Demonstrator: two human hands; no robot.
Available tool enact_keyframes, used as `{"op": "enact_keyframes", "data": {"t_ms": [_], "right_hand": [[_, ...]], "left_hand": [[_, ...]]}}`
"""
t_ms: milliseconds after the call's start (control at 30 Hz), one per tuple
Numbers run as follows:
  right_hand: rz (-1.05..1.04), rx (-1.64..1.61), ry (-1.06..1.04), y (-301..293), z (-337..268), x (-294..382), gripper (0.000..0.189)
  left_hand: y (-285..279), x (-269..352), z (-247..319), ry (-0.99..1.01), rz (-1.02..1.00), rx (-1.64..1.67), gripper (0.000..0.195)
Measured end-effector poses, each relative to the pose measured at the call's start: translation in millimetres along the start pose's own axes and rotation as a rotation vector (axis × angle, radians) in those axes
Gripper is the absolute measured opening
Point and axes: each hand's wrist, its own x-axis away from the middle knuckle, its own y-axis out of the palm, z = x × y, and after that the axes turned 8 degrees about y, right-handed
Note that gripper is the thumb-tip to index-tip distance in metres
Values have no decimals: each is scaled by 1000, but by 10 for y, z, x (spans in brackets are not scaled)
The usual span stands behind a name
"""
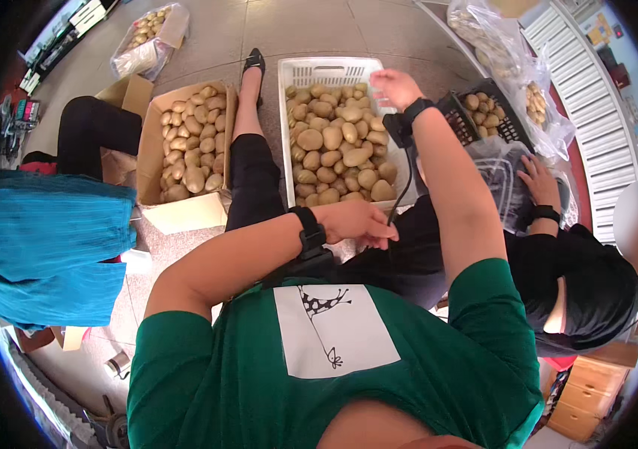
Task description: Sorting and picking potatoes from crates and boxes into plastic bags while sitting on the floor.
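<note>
My left hand (350, 221) is in front of my body, past the near end of the white crate. Its thumb and fingertips pinch a thin black cable (406, 191). The cable hangs from a black device (397, 129) strapped to my right wrist. Over the far right corner of the white plastic crate (330, 63) is my right hand (396, 88), fingers loosely spread and nothing in them. Potatoes (332, 137) of mixed sizes fill the crate. Whether the right fingers touch the rim, I cannot tell.
At left stands an open cardboard box (184, 216) of potatoes, beside a person in blue (55, 247). On the right, a person in black rests a hand (540, 182) on a dark plastic bag (498, 179). Behind it are a black crate (512, 120) and clear bags (498, 50).
</note>
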Motion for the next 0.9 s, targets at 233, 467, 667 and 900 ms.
{"op": "enact_keyframes", "data": {"t_ms": [233,467,667,900], "right_hand": [[89,-274,121,247,846,-254,24],[147,379,41,435,1220,-341,28],[-39,993,86,723,1386,-254,25],[-237,1333,9,812,1407,-37,27]], "left_hand": [[-304,4,-461,20,83,192,18],[-1185,37,-383,283,697,534,32],[-1660,123,-555,414,988,717,40],[-1701,67,-665,379,1049,712,42]]}}
